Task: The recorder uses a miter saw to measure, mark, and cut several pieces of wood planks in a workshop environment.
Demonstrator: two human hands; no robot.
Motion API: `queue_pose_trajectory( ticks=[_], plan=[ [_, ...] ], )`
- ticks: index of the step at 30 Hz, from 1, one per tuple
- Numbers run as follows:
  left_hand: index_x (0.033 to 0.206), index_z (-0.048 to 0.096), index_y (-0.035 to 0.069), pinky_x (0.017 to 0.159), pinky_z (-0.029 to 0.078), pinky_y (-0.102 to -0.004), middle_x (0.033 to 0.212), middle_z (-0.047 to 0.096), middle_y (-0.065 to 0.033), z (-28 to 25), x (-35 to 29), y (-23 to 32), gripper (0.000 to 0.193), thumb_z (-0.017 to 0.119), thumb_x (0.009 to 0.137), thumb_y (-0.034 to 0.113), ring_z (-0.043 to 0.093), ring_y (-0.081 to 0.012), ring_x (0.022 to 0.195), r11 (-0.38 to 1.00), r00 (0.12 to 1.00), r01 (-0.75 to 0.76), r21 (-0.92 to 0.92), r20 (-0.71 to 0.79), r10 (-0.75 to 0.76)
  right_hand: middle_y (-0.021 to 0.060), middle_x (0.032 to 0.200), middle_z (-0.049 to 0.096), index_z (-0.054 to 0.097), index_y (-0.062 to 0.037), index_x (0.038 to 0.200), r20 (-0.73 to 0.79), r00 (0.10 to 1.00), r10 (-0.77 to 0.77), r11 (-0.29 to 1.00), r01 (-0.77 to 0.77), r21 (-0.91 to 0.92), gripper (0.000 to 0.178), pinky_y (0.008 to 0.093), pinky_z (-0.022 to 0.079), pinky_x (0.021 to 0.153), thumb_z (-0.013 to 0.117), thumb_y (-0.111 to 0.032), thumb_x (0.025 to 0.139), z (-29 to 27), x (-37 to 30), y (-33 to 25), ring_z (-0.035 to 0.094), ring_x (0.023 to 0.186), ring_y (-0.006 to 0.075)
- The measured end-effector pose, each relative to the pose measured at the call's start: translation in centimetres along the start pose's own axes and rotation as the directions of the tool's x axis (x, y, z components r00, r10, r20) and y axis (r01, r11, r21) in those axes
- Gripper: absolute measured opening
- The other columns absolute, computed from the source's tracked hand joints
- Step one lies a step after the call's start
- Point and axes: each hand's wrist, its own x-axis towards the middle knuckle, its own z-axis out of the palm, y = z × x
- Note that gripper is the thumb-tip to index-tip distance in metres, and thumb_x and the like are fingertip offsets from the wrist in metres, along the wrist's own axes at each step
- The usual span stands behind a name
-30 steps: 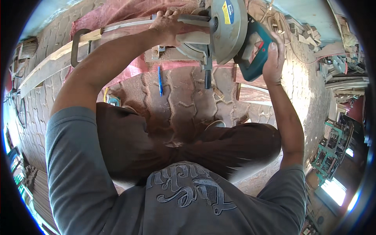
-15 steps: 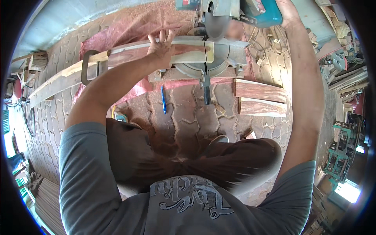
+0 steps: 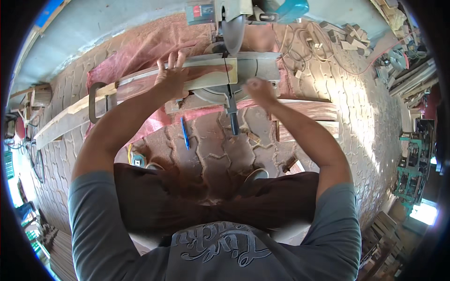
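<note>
– Where did we have the board (image 3: 208, 77)?

– We had it lying across the base of the miter saw (image 3: 255, 65), running off to our left, with a dark line crossing it near its right end. The blade (image 3: 235, 35) stood raised beyond the board's far edge, apart from the wood.

– And our hands?

– Our left hand (image 3: 172, 80) lay flat on the board, its fingers spread toward the far edge. Our right hand (image 3: 260, 90) was just beside the board's right end, over the saw's base, with the fingers curled; it was blurred, so we could not tell whether it pinched anything.

– What did we have farther left?

– A C-shaped clamp (image 3: 92, 104) on a long pale timber (image 3: 65, 123), and a red cloth (image 3: 136, 58) spread out behind the board.

– And nearer to us?

– A blue pen (image 3: 185, 133) lay on the paved floor (image 3: 211, 140). To the right, two short wood pieces (image 3: 311, 109) lay side by side, partly hidden by our right forearm.
</note>
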Motion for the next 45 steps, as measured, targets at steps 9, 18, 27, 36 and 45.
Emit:
queue_pose_trajectory(
  ticks=[9, 18, 27, 36, 45],
  plan=[
    [0.144, 0.056, 0.012, 0.107, 0.031, -0.0758, 0.169, 0.014, -0.0262, -0.2, 0.2, 0.0, 0.087, 0.075, 0.076, 0.063, 0.015, -0.0487, 0.156, 0.999, 0.997, -0.003, 0.043, 0.080, -0.001, 0.0196, 0.095, 0.076, 0.072, -0.0048, 0.094, 0.099, 0.995, 0.019, 0.966, 0.007, -0.258, 0.065, 0.0492, 0.057, 0.081, 0.084, -0.064, 0.070, 0.8, 3.0, -5.6, 0.074, 0.094, 0.0386],
    [0.147, 0.054, 0.011, 0.107, 0.029, -0.0774, 0.170, 0.012, -0.0256, 0.5, 0.6, 0.3, 0.088, 0.074, 0.077, 0.061, 0.015, -0.0494, 0.156, 0.996, 0.995, 0.034, 0.078, 0.090, -0.041, 0.0219, 0.114, 0.071, 0.067, -0.0060, 0.120, -0.025, 0.994, -0.108, 0.970, 0.100, -0.221, 0.042, 0.0507, 0.055, 0.092, 0.072, -0.026, 0.084, -2.0, 3.3, 0.3, 0.069, 0.108, 0.0402],
    [0.156, 0.044, 0.012, 0.109, 0.028, -0.0770, 0.172, 0.004, -0.0270, 0.4, 0.2, 0.1, 0.090, 0.065, 0.087, 0.067, 0.014, -0.0506, 0.157, 0.996, 0.989, -0.003, 0.088, 0.149, -0.010, 0.0116, 0.105, 0.069, 0.067, -0.0073, 0.106, 0.556, 0.807, 0.197, 0.980, -0.183, -0.081, 0.026, 0.0376, 0.059, 0.078, 0.076, -0.027, 0.091, -4.4, -11.2, 5.7, 0.069, 0.090, 0.0216],
    [0.149, 0.052, 0.008, 0.109, 0.027, -0.0784, 0.169, 0.009, -0.0298, 0.4, 0.2, 0.2, 0.089, 0.075, 0.081, 0.060, 0.015, -0.0526, 0.155, 0.999, 0.994, -0.023, 0.024, 0.109, 0.020, 0.0205, 0.138, 0.057, 0.061, -0.0038, 0.135, 0.213, 0.977, 0.005, 0.928, 0.075, -0.364, 0.071, 0.0520, 0.041, 0.112, 0.083, -0.043, 0.081, 6.2, -21.9, 12.4, 0.051, 0.132, 0.0409],
    [0.136, 0.061, 0.002, 0.112, 0.022, -0.0792, 0.165, 0.014, -0.0341, 0.2, -0.4, -0.6, 0.089, 0.079, 0.071, 0.059, 0.013, -0.0554, 0.154, 0.995, 0.997, -0.045, -0.088, -0.061, 0.039, 0.0137, 0.124, 0.065, 0.066, -0.0121, 0.128, 0.241, 0.924, -0.296, 0.921, 0.343, -0.183, 0.053, 0.0542, 0.051, 0.096, 0.074, -0.045, 0.087, 7.9, -26.2, 10.8, 0.061, 0.117, 0.0366]
  ],
)
